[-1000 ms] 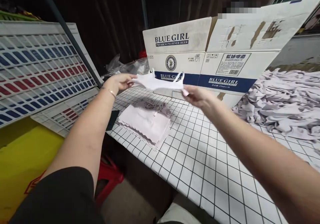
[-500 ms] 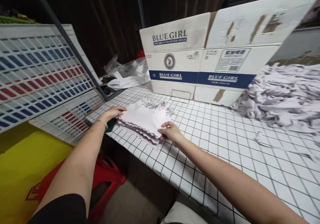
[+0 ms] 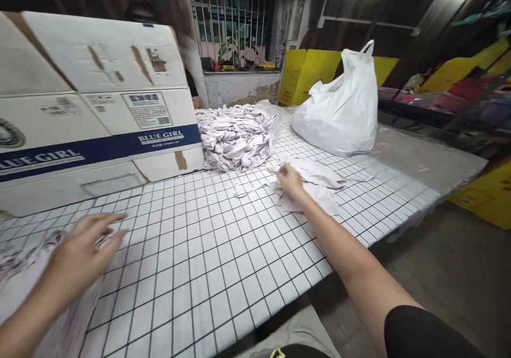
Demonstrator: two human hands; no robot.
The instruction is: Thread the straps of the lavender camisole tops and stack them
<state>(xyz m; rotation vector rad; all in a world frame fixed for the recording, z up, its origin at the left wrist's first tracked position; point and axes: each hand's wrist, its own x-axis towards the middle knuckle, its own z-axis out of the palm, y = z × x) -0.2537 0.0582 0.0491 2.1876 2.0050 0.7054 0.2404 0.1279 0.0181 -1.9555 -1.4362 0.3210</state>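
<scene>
My right hand point(image 3: 290, 181) reaches out across the grid-patterned table point(image 3: 223, 251) and rests on a loose pale lilac garment point(image 3: 315, 185) lying flat there, fingers touching the cloth. My left hand point(image 3: 82, 251) hovers blurred at the lower left, fingers spread, just over the folded stack of pale garments point(image 3: 24, 278) at the table's left edge. A heap of unfolded pale garments point(image 3: 235, 134) lies behind my right hand.
A large white Blue Girl cardboard box point(image 3: 96, 118) stands at the back left. A full white plastic bag point(image 3: 343, 108) sits at the back right of the table. Yellow crates point(image 3: 485, 193) stand beyond the table's right edge.
The view has swung right. Both hands laid the held garment on the stack and let go; my right hand has since moved right to a loose garment, while my left stays over the stack.
</scene>
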